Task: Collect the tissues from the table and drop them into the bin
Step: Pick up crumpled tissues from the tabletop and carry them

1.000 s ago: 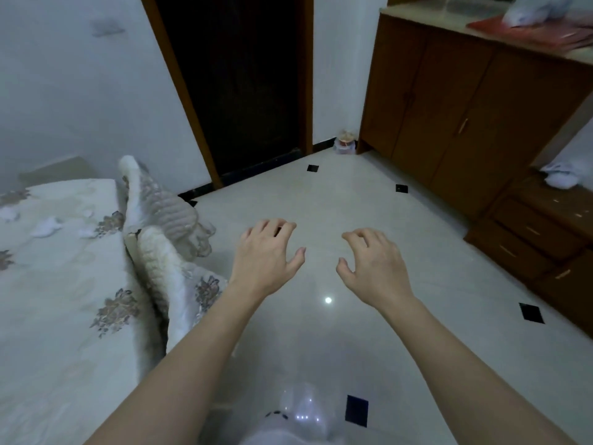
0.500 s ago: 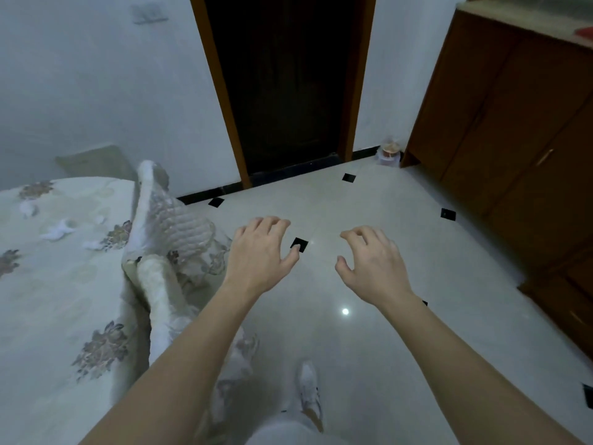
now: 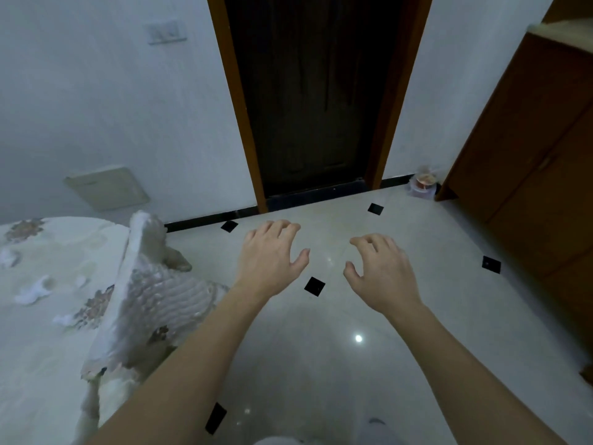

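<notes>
Several crumpled white tissues (image 3: 33,292) lie on the flowered cloth of a table (image 3: 48,348) at the far left, with another tissue (image 3: 8,256) near the left edge. My left hand (image 3: 269,256) hovers over the floor in mid-frame, fingers loosely curled and empty. My right hand (image 3: 382,271) hangs beside it, also loosely curled and holding nothing. Both hands are well to the right of the tissues. No bin is in view.
A quilted chair back (image 3: 154,284) stands against the table's right edge. A dark door (image 3: 314,101) is straight ahead, a wooden cabinet (image 3: 539,175) on the right, and a small plastic container (image 3: 423,184) on the floor by it. Glossy tiled floor (image 3: 321,364) lies below.
The view has swung left and forward toward the door. The table and tissues sit more fully in frame, the cabinet has slid right. Both hands keep their empty, loosely curled pose.
</notes>
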Motion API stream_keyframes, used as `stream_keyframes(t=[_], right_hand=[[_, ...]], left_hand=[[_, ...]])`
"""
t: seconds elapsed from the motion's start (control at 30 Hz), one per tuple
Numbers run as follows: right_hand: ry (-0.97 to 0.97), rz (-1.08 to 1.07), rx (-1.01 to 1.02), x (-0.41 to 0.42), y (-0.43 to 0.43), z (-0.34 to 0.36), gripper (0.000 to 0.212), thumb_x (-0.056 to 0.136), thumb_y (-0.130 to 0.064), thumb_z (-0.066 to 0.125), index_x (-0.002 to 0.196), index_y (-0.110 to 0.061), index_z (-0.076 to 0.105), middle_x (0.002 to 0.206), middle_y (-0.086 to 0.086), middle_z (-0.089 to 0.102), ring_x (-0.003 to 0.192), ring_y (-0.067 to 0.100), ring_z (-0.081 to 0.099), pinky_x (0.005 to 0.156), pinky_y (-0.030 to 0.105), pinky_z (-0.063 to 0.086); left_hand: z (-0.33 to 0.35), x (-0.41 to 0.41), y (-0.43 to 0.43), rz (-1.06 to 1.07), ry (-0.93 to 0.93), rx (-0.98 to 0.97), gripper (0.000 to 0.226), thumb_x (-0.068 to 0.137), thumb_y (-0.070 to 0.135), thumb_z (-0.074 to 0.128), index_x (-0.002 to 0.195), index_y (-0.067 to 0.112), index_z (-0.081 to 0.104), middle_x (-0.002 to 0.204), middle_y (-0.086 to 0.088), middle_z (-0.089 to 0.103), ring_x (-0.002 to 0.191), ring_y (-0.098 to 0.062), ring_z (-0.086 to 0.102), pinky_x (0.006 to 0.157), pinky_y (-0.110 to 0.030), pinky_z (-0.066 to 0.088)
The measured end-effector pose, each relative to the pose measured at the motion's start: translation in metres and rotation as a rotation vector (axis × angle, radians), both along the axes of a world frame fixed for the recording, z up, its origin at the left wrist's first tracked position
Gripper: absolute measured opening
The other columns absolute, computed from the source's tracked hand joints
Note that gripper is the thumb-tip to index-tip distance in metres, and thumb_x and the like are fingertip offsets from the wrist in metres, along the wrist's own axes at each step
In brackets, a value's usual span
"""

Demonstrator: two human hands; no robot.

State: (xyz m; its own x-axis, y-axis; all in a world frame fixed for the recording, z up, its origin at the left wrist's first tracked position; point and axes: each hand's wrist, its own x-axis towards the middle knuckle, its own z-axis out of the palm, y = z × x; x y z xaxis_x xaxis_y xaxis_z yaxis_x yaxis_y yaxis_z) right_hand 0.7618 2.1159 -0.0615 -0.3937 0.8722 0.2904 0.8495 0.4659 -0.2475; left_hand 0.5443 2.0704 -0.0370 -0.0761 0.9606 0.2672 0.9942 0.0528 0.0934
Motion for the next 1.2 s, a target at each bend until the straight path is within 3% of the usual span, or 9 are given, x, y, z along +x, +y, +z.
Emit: stream_keyframes(t=[0.23, 0.67, 0.87, 1.2], right_hand=[[0.014, 0.085, -0.031, -0.032, 0.115, -0.013, 0.039, 0.085, -0.032, 0.064, 0.119, -0.014, 0.064, 0.112, 0.005, 0.064, 0.109, 0.024, 0.056, 0.087, 0.040, 0.047], [-0.063, 0.447, -0.017, -0.138, 0.375, 0.001, 0.040, 0.085, -0.036, 0.058, 0.119, -0.015, 0.063, 0.113, 0.004, 0.062, 0.108, 0.024, 0.055, 0.084, 0.040, 0.049], [-0.044, 0.679, -0.028, -0.223, 0.422, 0.001, 0.040, 0.085, -0.031, 0.063, 0.120, -0.013, 0.064, 0.112, 0.005, 0.062, 0.108, 0.026, 0.055, 0.082, 0.041, 0.050], [-0.059, 1.039, -0.045, -0.398, 0.391, -0.011, 0.039, 0.083, -0.034, 0.061, 0.117, -0.017, 0.063, 0.110, 0.003, 0.062, 0.103, 0.023, 0.056, 0.082, 0.040, 0.050]], left_hand=[[-0.012, -0.030, 0.102, 0.090, -0.017, -0.031, 0.054, 0.093, 0.057, 0.044, 0.135, 0.025, 0.052, 0.134, 0.002, 0.057, 0.126, -0.020, 0.048, 0.105, -0.041, 0.042], [-0.008, -0.094, 0.287, 0.438, -0.045, -0.022, 0.055, 0.091, 0.056, 0.042, 0.133, 0.023, 0.054, 0.132, 0.002, 0.059, 0.121, -0.019, 0.051, 0.098, -0.038, 0.043], [-0.005, -0.147, 0.286, 0.675, -0.043, 0.005, 0.052, 0.086, 0.055, 0.045, 0.124, 0.022, 0.060, 0.123, 0.004, 0.063, 0.111, -0.021, 0.057, 0.086, -0.038, 0.046], [-0.011, -0.247, 0.220, 1.029, -0.048, 0.020, 0.052, 0.089, 0.056, 0.043, 0.128, 0.024, 0.057, 0.126, 0.004, 0.062, 0.118, -0.020, 0.053, 0.095, -0.039, 0.044]])
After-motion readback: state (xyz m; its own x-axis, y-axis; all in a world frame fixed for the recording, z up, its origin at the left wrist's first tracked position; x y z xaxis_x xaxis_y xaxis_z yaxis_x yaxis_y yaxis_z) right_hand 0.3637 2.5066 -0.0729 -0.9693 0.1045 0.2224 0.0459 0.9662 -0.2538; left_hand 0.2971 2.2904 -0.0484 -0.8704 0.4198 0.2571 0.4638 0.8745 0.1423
